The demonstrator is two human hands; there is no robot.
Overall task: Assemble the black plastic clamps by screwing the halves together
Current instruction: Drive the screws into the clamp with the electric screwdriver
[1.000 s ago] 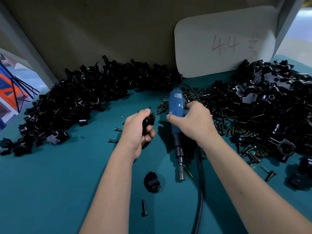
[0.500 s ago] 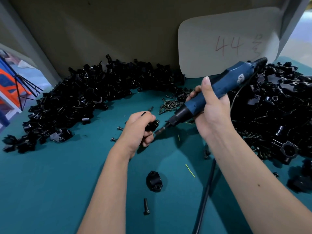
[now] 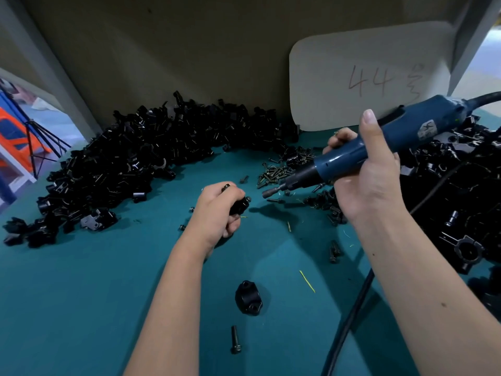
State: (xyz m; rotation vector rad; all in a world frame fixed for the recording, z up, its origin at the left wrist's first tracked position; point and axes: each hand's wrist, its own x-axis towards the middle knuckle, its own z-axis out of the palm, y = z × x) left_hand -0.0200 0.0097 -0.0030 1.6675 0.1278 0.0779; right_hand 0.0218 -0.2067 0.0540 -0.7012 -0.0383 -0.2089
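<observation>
left hand (image 3: 217, 210) fingers curled round black clamp (image 3: 240, 206), right hand (image 3: 366, 175) gripping blue electric screwdriver (image 3: 379, 146), thumb straight along body, bit tip just right of clamp, not touching

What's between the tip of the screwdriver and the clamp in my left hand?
Head view: a short bare gap over the teal table. The electric screwdriver tip points at the clamp without touching it.

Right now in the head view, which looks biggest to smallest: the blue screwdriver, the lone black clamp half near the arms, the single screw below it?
1. Blue screwdriver, though it is held up nearer the camera.
2. Clamp half.
3. Single screw, thinnest by far.
</observation>
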